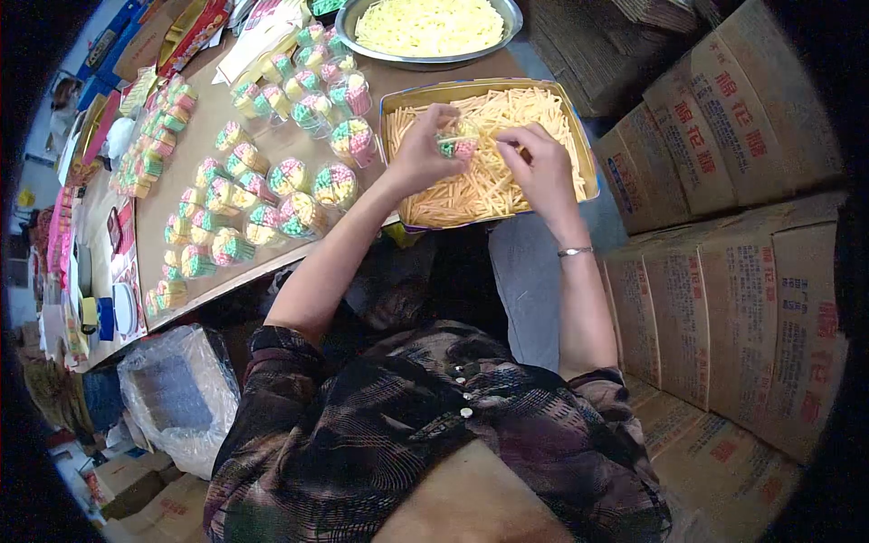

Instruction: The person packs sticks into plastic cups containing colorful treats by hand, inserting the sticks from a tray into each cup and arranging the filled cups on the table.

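A clear cup [463, 148] with pink, green and pale yellow sticks in it is held in my left hand [425, 156], over the left part of a yellow-rimmed tray [588, 163] full of orange and yellow sticks [507, 195]. To the right of the cup, my right hand [543, 167] has its thumb and fingertips brought together above the sticks; what they pinch is too small to make out. Several filled clear cups [290, 176] with pink, green and yellow sticks stand in rows on the brown table [362, 244], left of the tray.
A metal basin [430, 61] of pale yellow pieces sits behind the tray. Stacked cardboard boxes [715, 136] rise close on the right. At the far left are a tape roll [104, 314] and a plastic-wrapped item [181, 389] below the table edge.
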Motion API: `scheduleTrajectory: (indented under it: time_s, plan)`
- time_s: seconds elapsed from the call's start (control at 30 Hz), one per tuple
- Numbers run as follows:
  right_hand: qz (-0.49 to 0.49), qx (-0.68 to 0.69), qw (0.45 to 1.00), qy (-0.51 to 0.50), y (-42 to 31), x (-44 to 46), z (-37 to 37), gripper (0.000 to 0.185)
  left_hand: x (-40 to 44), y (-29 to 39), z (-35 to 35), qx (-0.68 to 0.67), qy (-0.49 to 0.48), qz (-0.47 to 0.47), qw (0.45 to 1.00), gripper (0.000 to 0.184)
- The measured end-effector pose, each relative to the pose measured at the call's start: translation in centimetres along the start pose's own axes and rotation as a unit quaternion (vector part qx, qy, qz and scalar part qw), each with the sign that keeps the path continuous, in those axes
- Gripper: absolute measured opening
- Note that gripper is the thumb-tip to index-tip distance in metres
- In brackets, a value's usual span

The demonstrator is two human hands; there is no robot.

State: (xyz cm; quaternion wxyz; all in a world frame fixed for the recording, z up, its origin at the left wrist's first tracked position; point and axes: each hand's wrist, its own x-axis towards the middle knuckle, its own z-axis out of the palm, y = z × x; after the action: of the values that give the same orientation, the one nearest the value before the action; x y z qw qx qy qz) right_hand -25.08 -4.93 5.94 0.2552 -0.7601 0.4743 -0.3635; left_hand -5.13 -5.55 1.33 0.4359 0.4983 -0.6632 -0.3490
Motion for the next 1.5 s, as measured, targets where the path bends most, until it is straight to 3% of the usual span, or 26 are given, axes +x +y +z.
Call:
scheduleTrajectory:
  time_s: [0.07,0.23,0.33,0.43,0.6,0.73,0.77,0.9,0.93,1.1,1.27,1.43,1.5]
  plan:
    - [-0.090,-0.079,0.993,-0.011,-1.0,0.8,0.9,0.008,0.0,-0.3,0.3,0.048,0.008,0.103,0.994,0.060]
    - [-0.143,-0.168,0.974,-0.048,-1.3,1.8,1.3,0.010,-0.5,0.7,-0.2,0.042,-0.030,0.030,0.998,0.062]
    - [-0.082,-0.115,0.989,-0.040,-0.4,1.1,-0.1,0.010,-0.1,0.2,-0.7,0.055,0.013,0.021,0.998,0.060]
    - [-0.017,-0.190,0.981,0.041,2.4,0.0,-1.7,0.012,0.5,-0.4,-0.8,0.063,0.056,0.013,0.996,0.058]
    - [0.039,-0.256,0.966,0.030,4.4,-1.8,-3.1,0.016,1.1,0.4,-0.9,0.246,0.137,0.087,0.956,0.058]
    - [0.073,-0.229,0.971,-0.010,5.4,-2.5,-2.6,0.019,-0.5,5.7,-0.5,0.316,-0.110,0.311,0.890,0.052]
    - [0.073,-0.229,0.971,-0.011,5.5,-2.5,-2.5,0.019,-0.4,5.8,0.1,0.316,-0.109,0.310,0.890,0.052]
    - [0.053,-0.212,0.976,-0.008,4.9,-1.9,-1.1,0.017,0.4,5.2,3.6,0.448,-0.261,0.139,0.844,0.053]
    - [0.055,-0.213,0.975,-0.006,4.8,-1.9,-1.1,0.017,0.6,5.0,4.1,0.447,-0.263,0.142,0.843,0.053]
    - [0.068,-0.189,0.980,-0.016,4.9,-1.7,-1.4,0.018,1.3,3.6,5.8,0.501,-0.226,0.081,0.831,0.044]
    - [0.056,-0.126,0.990,-0.005,5.7,-1.7,-1.4,0.018,0.8,1.3,5.5,0.478,-0.131,0.138,0.858,0.037]
    - [0.040,0.059,0.995,0.070,4.5,-1.5,-1.0,0.028,0.5,1.3,5.3,0.381,-0.020,0.241,0.892,0.029]
    - [0.043,0.087,0.995,0.037,3.6,-1.5,-0.7,0.031,0.5,2.2,5.6,0.303,-0.047,0.126,0.943,0.028]
